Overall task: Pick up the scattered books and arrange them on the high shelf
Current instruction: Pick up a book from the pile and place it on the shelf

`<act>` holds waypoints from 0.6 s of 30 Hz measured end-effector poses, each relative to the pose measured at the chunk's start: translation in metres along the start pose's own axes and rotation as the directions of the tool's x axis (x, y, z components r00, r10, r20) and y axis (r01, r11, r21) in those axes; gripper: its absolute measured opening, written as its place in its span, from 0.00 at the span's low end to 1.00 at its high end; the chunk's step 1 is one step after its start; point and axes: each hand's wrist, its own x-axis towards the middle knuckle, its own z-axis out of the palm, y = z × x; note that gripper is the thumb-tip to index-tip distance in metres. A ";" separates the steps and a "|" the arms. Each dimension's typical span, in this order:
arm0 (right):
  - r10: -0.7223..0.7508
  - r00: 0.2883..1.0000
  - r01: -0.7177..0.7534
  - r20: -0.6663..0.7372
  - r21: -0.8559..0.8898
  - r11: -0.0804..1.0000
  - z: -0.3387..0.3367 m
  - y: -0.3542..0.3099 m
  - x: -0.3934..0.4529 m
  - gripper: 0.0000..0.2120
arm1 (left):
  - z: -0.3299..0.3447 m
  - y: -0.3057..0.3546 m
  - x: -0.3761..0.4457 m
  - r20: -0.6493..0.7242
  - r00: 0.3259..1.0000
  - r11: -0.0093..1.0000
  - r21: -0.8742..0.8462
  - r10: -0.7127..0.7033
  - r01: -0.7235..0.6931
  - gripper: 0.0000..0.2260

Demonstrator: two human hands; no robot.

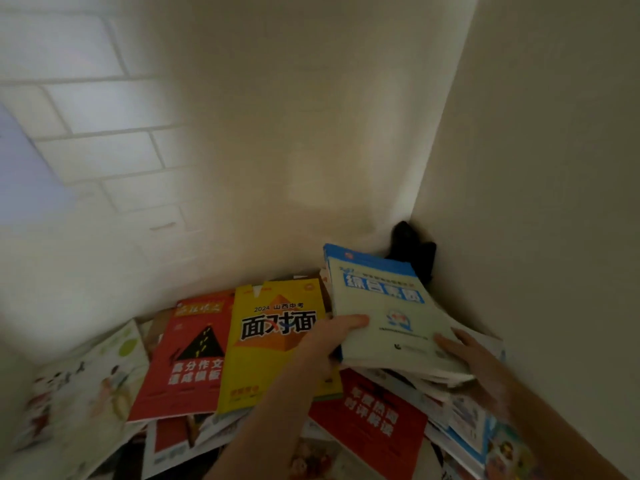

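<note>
A: Where do we stand with the pale green book (pixel 388 317)?

B: We hold it between both hands, tipped up over the heap in the corner. Our left hand (pixel 332 336) grips its left edge, thumb on the cover, fingers curled under. Our right hand (pixel 476 358) takes the lower right corner; the fingers lie along the edge, but blur keeps us from saying how tightly they close.

A: Is it only that one book?

B: We think not. Loose, fanned pages and more covers show under it, so we judge it a small stack of soft paperbacks. It will sag and slide, and the glossy covers look slippery.

A: Then where should we hold?

B: From beneath, near both side edges, squeezing the stack together so the lower ones cannot slip out.

A: And the room around us?

B: Tight on the right: the wall (pixel 536 202) runs just beside the stack, and the corner holds a dark object (pixel 414 249) we cannot identify. To the left lie the yellow book (pixel 273 344) and the red book (pixel 194 355), overlapping, with another red cover (pixel 374 414) below our hands. Open space is upward and toward us; the high shelf itself is not in view.
</note>
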 end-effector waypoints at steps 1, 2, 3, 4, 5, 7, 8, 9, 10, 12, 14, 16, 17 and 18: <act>-0.002 1.000 0.001 0.027 0.027 1.000 0.015 -0.006 -0.001 0.20 | -0.016 0.006 -0.005 0.017 1.000 0.999 -0.023 0.024 -0.023 0.22; -0.005 0.999 0.002 0.054 0.050 0.999 0.032 -0.008 0.000 0.19 | -0.034 0.012 -0.010 0.019 0.999 0.998 -0.043 0.048 -0.047 0.22; -0.003 0.998 -0.002 0.065 0.073 0.997 0.050 -0.010 0.002 0.19 | -0.052 0.017 -0.017 0.012 0.997 0.996 -0.050 0.074 -0.073 0.22; -0.006 0.997 0.000 0.078 0.079 0.997 0.068 -0.012 0.005 0.20 | -0.069 0.020 -0.023 -0.003 0.995 0.994 -0.051 0.095 -0.095 0.22; -0.004 0.997 -0.002 0.083 0.069 0.998 0.085 -0.012 0.008 0.23 | -0.087 0.022 -0.028 -0.018 0.994 0.993 -0.043 0.107 -0.108 0.22; -0.025 0.995 0.024 0.094 0.016 1.000 0.114 -0.005 0.018 0.27 | -0.121 0.020 -0.033 -0.055 0.992 0.994 -0.002 0.110 -0.110 0.23; -0.045 0.996 0.048 0.071 -0.049 0.998 0.126 0.002 0.021 0.26 | -0.136 0.015 -0.033 -0.095 0.990 0.994 0.044 0.106 -0.103 0.26; -0.070 0.996 0.077 0.055 -0.132 0.988 0.139 0.009 0.023 0.23 | -0.148 0.010 -0.035 -0.142 0.985 0.990 0.113 0.101 -0.085 0.28; -0.092 0.995 0.100 0.047 -0.213 0.972 0.149 0.019 0.027 0.20 | -0.157 0.005 -0.034 -0.190 0.975 0.977 0.202 0.113 -0.074 0.29; -0.089 0.996 0.093 0.029 -0.352 0.931 0.166 0.039 0.031 0.17 | -0.168 -0.005 -0.032 -0.260 0.958 0.898 0.439 0.121 0.006 0.31; -0.054 0.998 0.042 -0.020 -0.407 0.912 0.172 0.050 0.036 0.18 | -0.172 -0.012 -0.036 -0.316 0.945 0.808 0.577 0.083 0.122 0.34; 0.000 0.999 -0.019 -0.042 -0.448 0.894 0.172 0.049 0.041 0.20 | -0.180 -0.018 -0.032 -0.292 0.956 0.853 0.503 0.015 0.141 0.47; 0.034 0.999 -0.048 -0.040 -0.474 0.879 0.170 0.046 0.045 0.21 | -0.185 -0.021 -0.026 -0.260 0.966 0.890 0.443 0.010 0.110 0.54; 0.064 0.998 -0.070 -0.029 -0.490 0.869 0.169 0.044 0.047 0.21 | -0.196 -0.031 -0.009 -0.256 0.966 0.909 0.411 0.038 0.073 0.58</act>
